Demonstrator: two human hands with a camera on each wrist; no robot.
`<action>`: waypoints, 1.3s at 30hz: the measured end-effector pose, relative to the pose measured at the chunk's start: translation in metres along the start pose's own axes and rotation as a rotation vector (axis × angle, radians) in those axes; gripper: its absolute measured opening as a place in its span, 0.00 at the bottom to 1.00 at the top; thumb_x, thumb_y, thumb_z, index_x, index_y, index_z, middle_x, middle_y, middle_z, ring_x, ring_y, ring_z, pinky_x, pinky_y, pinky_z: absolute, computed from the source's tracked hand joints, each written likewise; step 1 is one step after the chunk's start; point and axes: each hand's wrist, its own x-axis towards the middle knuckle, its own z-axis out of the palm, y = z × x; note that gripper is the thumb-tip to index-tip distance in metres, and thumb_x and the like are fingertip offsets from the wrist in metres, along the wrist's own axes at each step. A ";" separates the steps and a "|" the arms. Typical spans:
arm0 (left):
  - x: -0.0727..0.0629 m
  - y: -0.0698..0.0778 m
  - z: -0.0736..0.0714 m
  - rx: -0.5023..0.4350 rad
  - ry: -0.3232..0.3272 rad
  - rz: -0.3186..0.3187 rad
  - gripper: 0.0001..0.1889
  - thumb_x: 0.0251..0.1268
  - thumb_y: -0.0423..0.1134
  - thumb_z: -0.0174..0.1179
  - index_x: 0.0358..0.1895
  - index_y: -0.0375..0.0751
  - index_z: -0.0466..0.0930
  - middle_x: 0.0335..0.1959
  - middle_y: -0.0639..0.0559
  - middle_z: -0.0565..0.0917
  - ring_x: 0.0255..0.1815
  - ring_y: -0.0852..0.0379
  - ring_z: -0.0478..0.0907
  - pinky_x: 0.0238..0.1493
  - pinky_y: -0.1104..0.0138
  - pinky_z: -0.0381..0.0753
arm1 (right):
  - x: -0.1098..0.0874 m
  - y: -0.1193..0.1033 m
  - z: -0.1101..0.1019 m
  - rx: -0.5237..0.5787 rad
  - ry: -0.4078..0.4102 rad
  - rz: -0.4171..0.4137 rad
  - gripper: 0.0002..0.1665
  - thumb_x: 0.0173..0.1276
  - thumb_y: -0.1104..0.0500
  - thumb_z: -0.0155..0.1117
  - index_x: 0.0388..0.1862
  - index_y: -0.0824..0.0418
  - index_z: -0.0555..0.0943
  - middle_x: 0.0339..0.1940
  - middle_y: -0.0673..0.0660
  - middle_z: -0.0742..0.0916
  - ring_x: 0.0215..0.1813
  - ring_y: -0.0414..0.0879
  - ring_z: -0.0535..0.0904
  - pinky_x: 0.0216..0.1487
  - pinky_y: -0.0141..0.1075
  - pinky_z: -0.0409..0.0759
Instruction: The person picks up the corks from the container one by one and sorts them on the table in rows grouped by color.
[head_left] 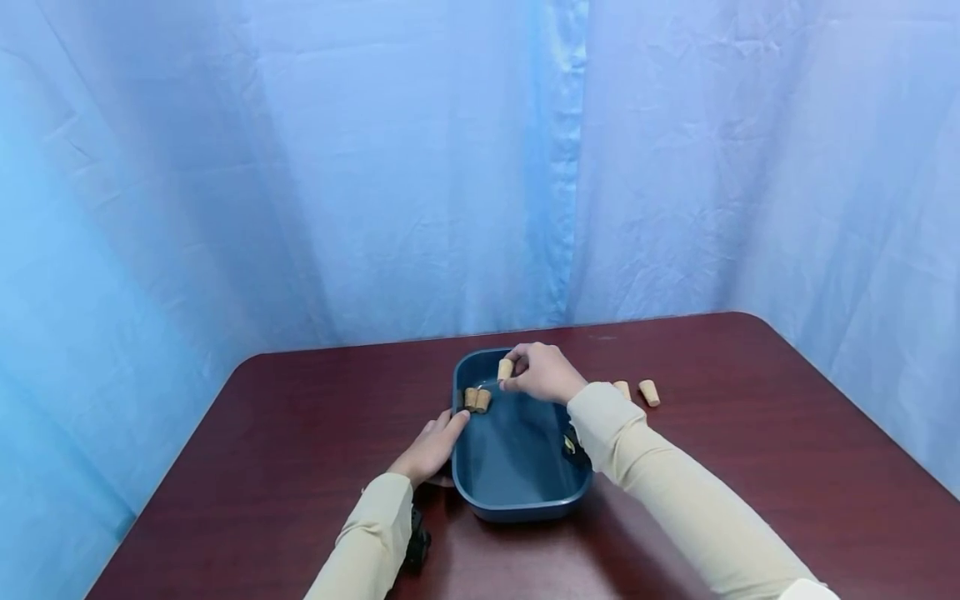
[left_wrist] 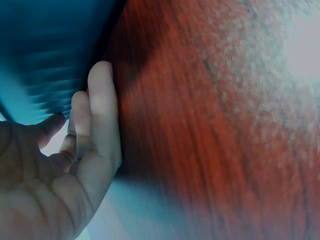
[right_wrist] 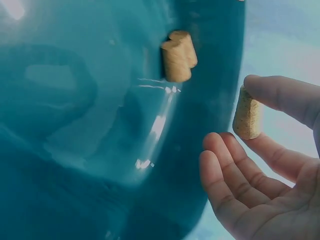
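Note:
My right hand (head_left: 546, 372) pinches a tapered cork stopper (head_left: 506, 370) between thumb and forefinger, above the far end of a dark blue rectangular basin (head_left: 517, 506). In the right wrist view the held cork stopper (right_wrist: 247, 115) stands near the basin wall, the other fingers loosely bent below it. Two cork stoppers (right_wrist: 177, 60) lie side by side inside the basin near its far left. My left hand (head_left: 431, 450) holds the basin's left side, thumb over the rim. In the left wrist view the fingers (left_wrist: 102, 100) lie against the ridged outer wall.
Two more cork stoppers (head_left: 649, 392) lie on the dark red wooden table (head_left: 315, 442) right of the basin, one partly behind the right sleeve. Black devices (head_left: 417, 542) are strapped at both wrists. Pale blue curtains (head_left: 420, 167) hang behind the table and at its sides.

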 end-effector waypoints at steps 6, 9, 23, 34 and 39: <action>-0.001 -0.002 -0.004 -0.001 0.005 0.015 0.37 0.82 0.58 0.39 0.82 0.37 0.48 0.76 0.31 0.52 0.62 0.33 0.70 0.40 0.48 0.87 | -0.005 -0.002 -0.012 -0.011 0.032 -0.032 0.18 0.68 0.60 0.72 0.55 0.66 0.83 0.43 0.59 0.85 0.46 0.52 0.81 0.47 0.45 0.84; -0.001 -0.002 -0.005 -0.001 0.002 0.013 0.37 0.83 0.57 0.38 0.82 0.36 0.46 0.77 0.31 0.51 0.62 0.33 0.69 0.41 0.48 0.87 | -0.008 -0.001 -0.016 -0.015 0.038 -0.048 0.19 0.69 0.60 0.71 0.56 0.66 0.83 0.44 0.60 0.85 0.46 0.52 0.81 0.47 0.45 0.84; -0.003 -0.002 -0.006 0.010 0.005 0.006 0.37 0.83 0.58 0.38 0.82 0.37 0.47 0.77 0.31 0.52 0.64 0.32 0.68 0.41 0.47 0.86 | -0.029 0.018 -0.045 -0.078 0.036 -0.091 0.23 0.71 0.60 0.69 0.62 0.66 0.80 0.49 0.62 0.85 0.50 0.55 0.81 0.49 0.49 0.83; -0.001 0.000 -0.006 0.020 0.014 0.004 0.37 0.83 0.57 0.38 0.82 0.35 0.47 0.77 0.31 0.52 0.64 0.32 0.68 0.42 0.47 0.87 | -0.040 0.045 -0.068 -0.099 0.045 -0.066 0.26 0.71 0.60 0.67 0.65 0.68 0.78 0.52 0.65 0.85 0.54 0.59 0.81 0.54 0.54 0.81; -0.001 0.000 -0.006 0.018 0.013 0.012 0.37 0.83 0.57 0.39 0.82 0.35 0.47 0.76 0.31 0.53 0.63 0.32 0.69 0.42 0.47 0.87 | -0.047 0.060 -0.078 -0.111 0.042 -0.047 0.27 0.72 0.59 0.67 0.66 0.68 0.77 0.52 0.65 0.85 0.54 0.59 0.81 0.53 0.54 0.81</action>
